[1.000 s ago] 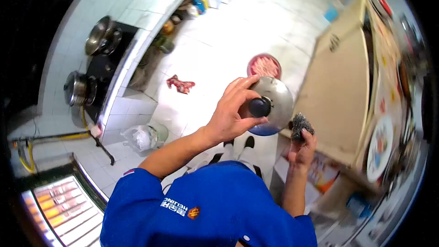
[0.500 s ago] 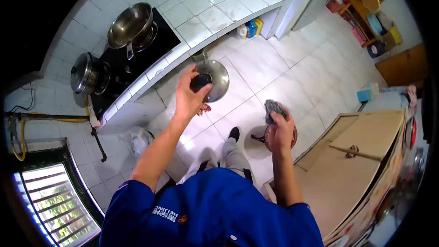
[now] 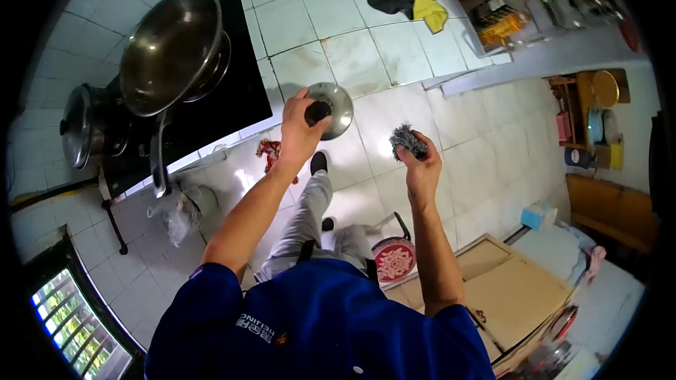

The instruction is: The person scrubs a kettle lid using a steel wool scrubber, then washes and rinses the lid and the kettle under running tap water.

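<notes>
My left hand (image 3: 303,127) grips the black knob of a round metal lid (image 3: 336,110), holding it out near the counter's front edge. Over the floor, my right hand (image 3: 421,165) pinches a grey steel wool scrubber (image 3: 407,142) between thumb and fingers. The two hands are apart. On the black stove (image 3: 243,77) stand a large frying pan (image 3: 171,49) and a lidded metal pot (image 3: 83,127). A black and yellow cloth (image 3: 415,5) lies on the white tiled counter (image 3: 310,10).
A red patterned stool (image 3: 394,259) stands on the floor by my legs. A plastic bag (image 3: 174,218) sits below the stove, and a red cloth (image 3: 269,153) lies nearby. A beige cabinet (image 3: 517,288) is at lower right, a bottle rack (image 3: 500,21) at upper right.
The view has turned and come closer to the stove and counter. My left hand has carried the lid towards the counter, and the scrubber has stayed in my right hand.
</notes>
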A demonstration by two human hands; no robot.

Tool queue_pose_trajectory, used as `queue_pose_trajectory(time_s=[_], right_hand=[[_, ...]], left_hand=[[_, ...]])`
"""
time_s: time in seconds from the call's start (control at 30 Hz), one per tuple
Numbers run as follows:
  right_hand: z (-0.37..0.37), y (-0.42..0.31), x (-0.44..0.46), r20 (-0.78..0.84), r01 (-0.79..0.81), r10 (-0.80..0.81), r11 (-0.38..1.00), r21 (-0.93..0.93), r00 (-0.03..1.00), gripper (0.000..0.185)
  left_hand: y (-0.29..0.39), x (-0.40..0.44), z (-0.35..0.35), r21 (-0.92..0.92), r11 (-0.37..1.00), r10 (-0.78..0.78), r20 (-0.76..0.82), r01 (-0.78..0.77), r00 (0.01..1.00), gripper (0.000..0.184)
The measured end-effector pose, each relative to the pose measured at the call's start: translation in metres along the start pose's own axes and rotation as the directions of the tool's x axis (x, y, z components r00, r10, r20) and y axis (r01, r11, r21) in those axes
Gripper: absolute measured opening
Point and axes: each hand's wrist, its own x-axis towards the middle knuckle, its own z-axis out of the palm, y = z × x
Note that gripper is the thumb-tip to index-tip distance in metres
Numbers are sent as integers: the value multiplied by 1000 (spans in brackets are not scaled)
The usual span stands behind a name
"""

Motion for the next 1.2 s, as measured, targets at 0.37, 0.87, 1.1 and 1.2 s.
queue_pose_trajectory(time_s=[0.37, 0.87, 1.1, 1.2], right_hand=[[36, 19, 160, 83, -18, 24, 997, -77, 996, 42], [82, 40, 286, 638, 752, -495, 625, -210, 590, 47], [126, 35, 305, 704, 819, -501, 536, -204, 503, 41], [115, 34, 293, 707, 840, -513, 499, -215, 486, 38]], left_hand=[[-50, 147, 122, 67, 988, 139, 56, -142, 989, 49], [-74, 161, 141, 316, 934, 137, 110, -165, 984, 69], [-81, 154, 148, 306, 935, 173, 38, -176, 984, 65], [-81, 155, 144, 372, 909, 167, 93, -190, 982, 65]])
